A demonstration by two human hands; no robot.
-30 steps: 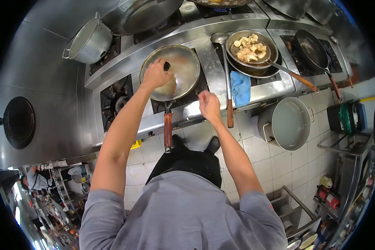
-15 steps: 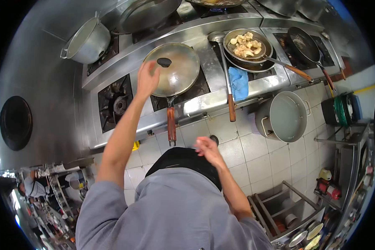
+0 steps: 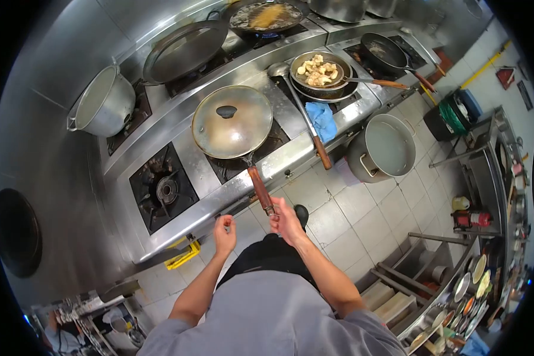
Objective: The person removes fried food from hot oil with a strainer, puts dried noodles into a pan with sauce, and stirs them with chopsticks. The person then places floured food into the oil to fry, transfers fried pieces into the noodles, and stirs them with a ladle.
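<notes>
The lidded pan [image 3: 232,133] is set on the stove [image 3: 196,178], its black knob [image 3: 226,111] uppermost and its wooden handle [image 3: 258,188] pointed toward the person. The handle's end is met by the curled fingers of the right hand [image 3: 286,222]; whether it is firmly gripped cannot be told. The left hand [image 3: 224,235] is held nearer the person than the pan, clear of the handle, its fingers loosely curled and nothing seen in them; whether thumb and fingertips are touching cannot be told. To the right of the pan, a ladle [image 3: 301,105] is laid, then a blue cloth [image 3: 321,121] and a strainer [image 3: 336,69] filled with pale food pieces [image 3: 319,72]. To its left, a bare burner [image 3: 167,189] is seen.
</notes>
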